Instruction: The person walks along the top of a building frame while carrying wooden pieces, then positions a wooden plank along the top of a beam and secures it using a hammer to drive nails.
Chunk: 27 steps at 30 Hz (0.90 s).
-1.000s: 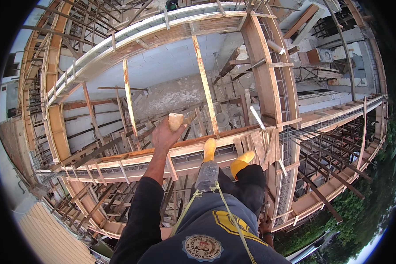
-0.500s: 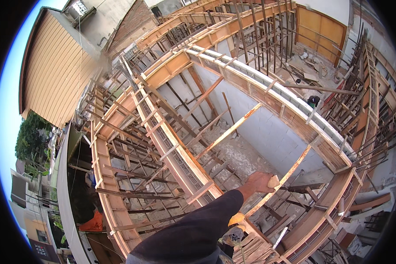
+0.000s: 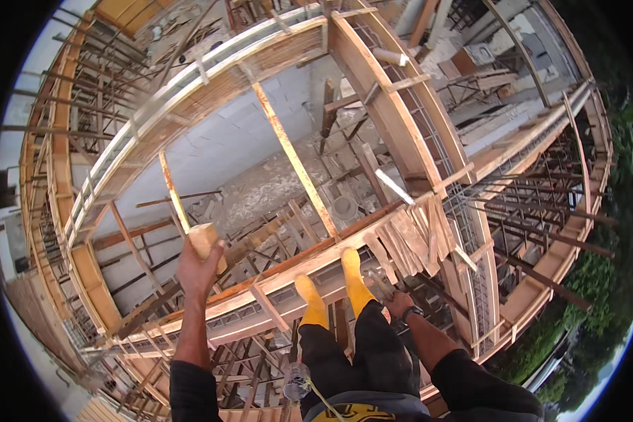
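Observation:
My left hand (image 3: 195,271), arm stretched forward on the left, grips a short, squared wooden block (image 3: 203,239). The block is held up in front of the near end of a narrow yellowish timber strip (image 3: 174,193). Lower on the right, my right hand (image 3: 401,305), with a dark watch on its wrist, is closed beside my boot. A dull, greyish shape touches its fingers, too indistinct to name. Just ahead of that hand several thin wooden slats (image 3: 409,239) lie fanned out across the formwork.
My yellow boots (image 3: 314,304) stand on a narrow timber beam form (image 3: 240,307) with steel bars inside. A deep opening with a rubble floor (image 3: 274,184) lies beyond. A second timber strip (image 3: 294,158) spans it. Props stand below, and a clear plastic container (image 3: 297,380) hangs near my leg.
The view has swung to the right and down. My boots, my right hand and the slats now show fully. My left hand still holds the block.

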{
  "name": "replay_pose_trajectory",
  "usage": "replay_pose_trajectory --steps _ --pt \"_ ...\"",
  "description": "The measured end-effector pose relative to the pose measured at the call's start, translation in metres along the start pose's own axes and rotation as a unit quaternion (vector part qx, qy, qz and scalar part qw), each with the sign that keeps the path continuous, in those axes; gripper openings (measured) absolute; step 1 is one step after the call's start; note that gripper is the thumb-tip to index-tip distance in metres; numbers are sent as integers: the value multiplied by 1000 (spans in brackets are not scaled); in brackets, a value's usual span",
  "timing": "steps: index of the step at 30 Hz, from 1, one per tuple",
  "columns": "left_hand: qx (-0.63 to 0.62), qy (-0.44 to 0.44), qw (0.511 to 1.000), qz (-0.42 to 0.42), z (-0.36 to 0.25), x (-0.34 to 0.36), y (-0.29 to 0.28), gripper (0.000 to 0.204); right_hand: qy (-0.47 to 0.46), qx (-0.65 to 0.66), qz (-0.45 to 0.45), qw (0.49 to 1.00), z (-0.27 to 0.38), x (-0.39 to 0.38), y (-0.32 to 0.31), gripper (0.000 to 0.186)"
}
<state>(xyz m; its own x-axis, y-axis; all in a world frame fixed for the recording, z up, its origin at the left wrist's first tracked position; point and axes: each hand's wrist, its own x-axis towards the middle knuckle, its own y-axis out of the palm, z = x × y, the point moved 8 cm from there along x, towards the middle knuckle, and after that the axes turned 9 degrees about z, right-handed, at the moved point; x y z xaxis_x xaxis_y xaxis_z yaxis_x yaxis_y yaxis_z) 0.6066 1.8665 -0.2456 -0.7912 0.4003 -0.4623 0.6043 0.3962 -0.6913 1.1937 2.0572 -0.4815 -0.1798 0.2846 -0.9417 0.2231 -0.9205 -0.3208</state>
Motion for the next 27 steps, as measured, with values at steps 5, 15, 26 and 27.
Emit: replay_pose_trajectory --steps 5,15,26,27 --pt "-41 54 997 32 -36 -3 11 48 74 119 31 990 -50 48 66 60" --pt "-221 97 915 323 -61 -58 184 78 -102 313 -108 938 -11 69 85 49" --pt "-462 -232 756 401 53 -79 469 49 -254 379 -54 888 125 52 67 50" --pt "-476 -224 744 412 62 -76 474 47 -248 389 -35 886 124 60 75 49"
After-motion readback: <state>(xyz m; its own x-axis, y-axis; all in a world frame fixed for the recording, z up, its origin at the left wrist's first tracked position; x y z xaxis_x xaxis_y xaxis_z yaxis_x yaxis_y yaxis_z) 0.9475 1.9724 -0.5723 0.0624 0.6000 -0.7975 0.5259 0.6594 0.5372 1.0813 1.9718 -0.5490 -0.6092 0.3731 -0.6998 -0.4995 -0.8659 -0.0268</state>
